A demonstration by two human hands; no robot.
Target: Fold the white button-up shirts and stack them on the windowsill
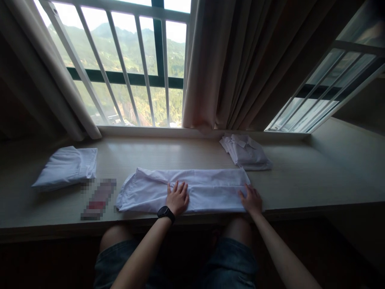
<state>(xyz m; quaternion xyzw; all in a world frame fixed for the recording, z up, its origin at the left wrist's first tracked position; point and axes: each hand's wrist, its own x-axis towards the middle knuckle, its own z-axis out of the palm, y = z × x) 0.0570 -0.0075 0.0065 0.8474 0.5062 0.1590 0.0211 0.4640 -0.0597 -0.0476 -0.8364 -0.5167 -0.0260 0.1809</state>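
Note:
A white garment [210, 196], folded lengthwise into a long strip, lies across the desk in front of me; its exact kind cannot be made out. My left hand [178, 197], with a black watch [166, 214] on the wrist, rests flat on the cloth near its middle, fingers spread. At the garment's right end, my right hand [252, 199] lies with fingers apart, touching the edge of the fabric. Loose creases run through the left half, and the left end is rounded and uneven.
Folded white shirts [248, 152] sit at the back right of the desk [156, 150]. Another folded white cloth [67, 166] is at the left, beside a blurred-out flat item [99, 199]. Curtains [222, 64] and a barred window stand behind. The desk's front edge is above my knees.

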